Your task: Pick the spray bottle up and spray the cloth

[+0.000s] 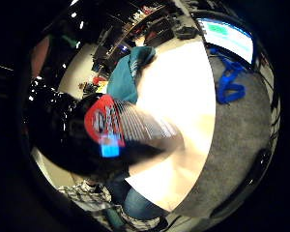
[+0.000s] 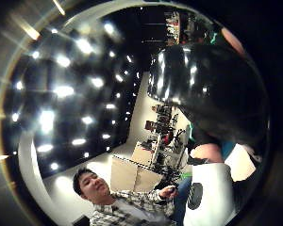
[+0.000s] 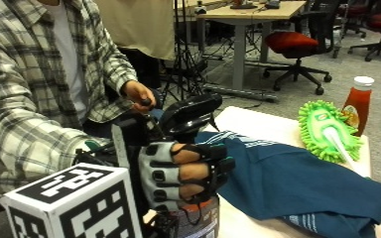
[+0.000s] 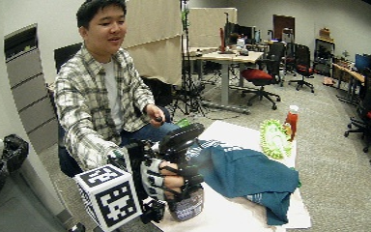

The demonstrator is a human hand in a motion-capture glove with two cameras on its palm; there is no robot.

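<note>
My right hand, in its black fingerless glove, is curled round the neck of the black-headed spray bottle, its fingers wrapped beneath the glossy trigger head; my bare left hand is closed on a small dark object near my lap, which I cannot identify. The bottle is held at the near end of the white tabletop, its body partly hidden behind my hand, and its nozzle points toward the teal-blue cloth with pale stripes spread just beside it. In the little-finger-side palm view, the bottle's red label fills the space close to my palm, with the cloth lying farther along the table. Risks, as I judge them: the nozzle sits above the cloth's near edge, so a spray released at this angle may pass over the fabric and wet the table; my fingers appear to be around the neck and I cannot tell whether one is on the trigger, so a shift of grip may be needed and the bottle could tilt or slip meanwhile. Farther along the table, well apart from my hand, a lime-green chenille duster head and a red sauce bottle with a white cap could catch stray mist. Writing: the label carries pale lettering, too blurred to read; no brand is legible anywhere.
</note>
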